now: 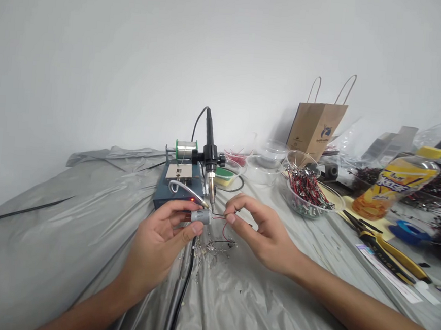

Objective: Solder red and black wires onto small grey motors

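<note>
Grey-draped bench (84,246), pale wall (138,51) behind: I had a small grey cylinder (200,216) held up between both hands' fingers.
My left fingers (190,233) were parted only by the cylinder's width, gripping it; my right fingers (248,204), just right of it, were pinched together on a thin red wire (219,217). Just beyond the cylinder, a soldering iron (209,133) pointed tip-down; I couldn't tell whether it touched. Past my left fingers sat a blue station (161,193) and solder spool (186,148). Metal scraps (211,251) lay below, between the hands; beyond my right fingers stood a tub of wired parts (306,211).
</note>
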The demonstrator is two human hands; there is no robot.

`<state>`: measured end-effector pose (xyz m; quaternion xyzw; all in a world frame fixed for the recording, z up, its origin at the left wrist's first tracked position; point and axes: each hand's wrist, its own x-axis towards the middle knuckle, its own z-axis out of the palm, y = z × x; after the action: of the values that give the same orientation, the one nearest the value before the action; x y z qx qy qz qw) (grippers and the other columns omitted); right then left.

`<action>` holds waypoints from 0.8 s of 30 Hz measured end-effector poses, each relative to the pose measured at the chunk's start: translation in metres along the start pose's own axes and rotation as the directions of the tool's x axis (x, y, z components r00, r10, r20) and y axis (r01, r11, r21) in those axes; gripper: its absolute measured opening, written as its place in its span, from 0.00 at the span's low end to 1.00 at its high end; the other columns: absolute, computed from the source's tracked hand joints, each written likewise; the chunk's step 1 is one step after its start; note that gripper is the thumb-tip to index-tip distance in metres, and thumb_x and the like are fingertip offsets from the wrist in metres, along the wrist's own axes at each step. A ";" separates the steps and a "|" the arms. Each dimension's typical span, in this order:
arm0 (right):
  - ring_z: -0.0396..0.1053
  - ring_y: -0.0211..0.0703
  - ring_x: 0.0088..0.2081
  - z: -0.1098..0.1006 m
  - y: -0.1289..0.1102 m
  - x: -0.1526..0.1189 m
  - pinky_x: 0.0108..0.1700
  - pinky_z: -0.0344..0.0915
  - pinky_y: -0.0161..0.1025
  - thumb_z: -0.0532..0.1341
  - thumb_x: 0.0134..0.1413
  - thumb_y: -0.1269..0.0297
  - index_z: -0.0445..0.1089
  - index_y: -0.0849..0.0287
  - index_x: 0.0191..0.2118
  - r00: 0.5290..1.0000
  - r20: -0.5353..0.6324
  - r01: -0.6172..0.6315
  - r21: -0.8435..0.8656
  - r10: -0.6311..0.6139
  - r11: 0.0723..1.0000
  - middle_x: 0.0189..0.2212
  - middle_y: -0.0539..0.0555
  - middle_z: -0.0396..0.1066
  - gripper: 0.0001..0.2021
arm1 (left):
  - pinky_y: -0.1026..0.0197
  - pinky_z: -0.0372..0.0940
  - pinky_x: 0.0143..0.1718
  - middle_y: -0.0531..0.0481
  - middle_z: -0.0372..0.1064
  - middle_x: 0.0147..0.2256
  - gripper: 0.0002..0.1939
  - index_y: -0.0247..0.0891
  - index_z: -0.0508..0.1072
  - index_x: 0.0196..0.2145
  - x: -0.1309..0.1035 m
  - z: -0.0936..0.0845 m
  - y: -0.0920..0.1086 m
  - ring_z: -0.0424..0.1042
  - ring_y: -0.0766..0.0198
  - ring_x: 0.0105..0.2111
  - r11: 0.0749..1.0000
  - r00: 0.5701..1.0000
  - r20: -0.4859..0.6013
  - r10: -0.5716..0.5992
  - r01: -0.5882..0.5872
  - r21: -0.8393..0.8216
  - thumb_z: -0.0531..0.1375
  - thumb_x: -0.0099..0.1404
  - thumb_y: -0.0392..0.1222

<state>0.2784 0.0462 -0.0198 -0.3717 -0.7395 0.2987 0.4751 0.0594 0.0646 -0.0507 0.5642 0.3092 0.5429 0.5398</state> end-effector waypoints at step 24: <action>0.66 0.40 0.37 0.000 -0.002 0.000 0.39 0.65 0.37 0.58 0.69 0.65 0.68 0.59 0.39 1.000 0.002 -0.011 -0.002 0.011 1.000 0.35 0.52 0.68 0.05 | 0.63 0.74 0.44 0.45 0.75 0.46 0.16 0.38 0.75 0.46 0.001 -0.001 -0.002 0.75 0.60 0.44 1.000 1.000 0.009 0.015 -0.015 -0.005 0.72 0.64 0.42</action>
<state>0.2779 0.0447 -0.0180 -0.3759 -0.7381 0.3009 0.4725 0.0597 0.0662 -0.0529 0.5676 0.3013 0.5449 0.5386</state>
